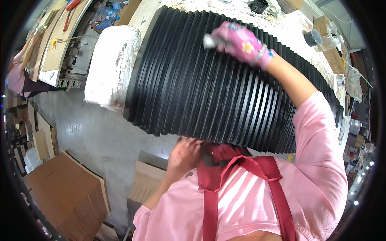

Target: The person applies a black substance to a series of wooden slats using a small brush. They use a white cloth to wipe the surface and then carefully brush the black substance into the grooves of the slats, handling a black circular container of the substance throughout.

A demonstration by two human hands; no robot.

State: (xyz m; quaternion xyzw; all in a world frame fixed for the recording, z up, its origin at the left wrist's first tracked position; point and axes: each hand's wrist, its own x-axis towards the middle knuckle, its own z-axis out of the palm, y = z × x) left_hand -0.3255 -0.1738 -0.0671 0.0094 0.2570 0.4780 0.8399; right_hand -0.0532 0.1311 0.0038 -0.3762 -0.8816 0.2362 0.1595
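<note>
A long black bellows cover [209,80] with many ridged folds stretches across the bench in front of me. My right hand [241,44], in a pink glove with a flower print, is over its far part. Its fingers are closed on a small white wad [209,41], blurred, which looks like cloth and is at the folds. Bare, my left hand [184,152] is at the bellows' near lower edge. The fingertips there are hidden by the edge, so I cannot tell whether they grip it.
A white wrapped block [112,66] stands at the bellows' left end. A grey cup [313,38] and a black container [258,6] are on the far side. Cardboard boxes [66,193] stand on the floor at lower left. Another person [20,76] works at a bench at far left.
</note>
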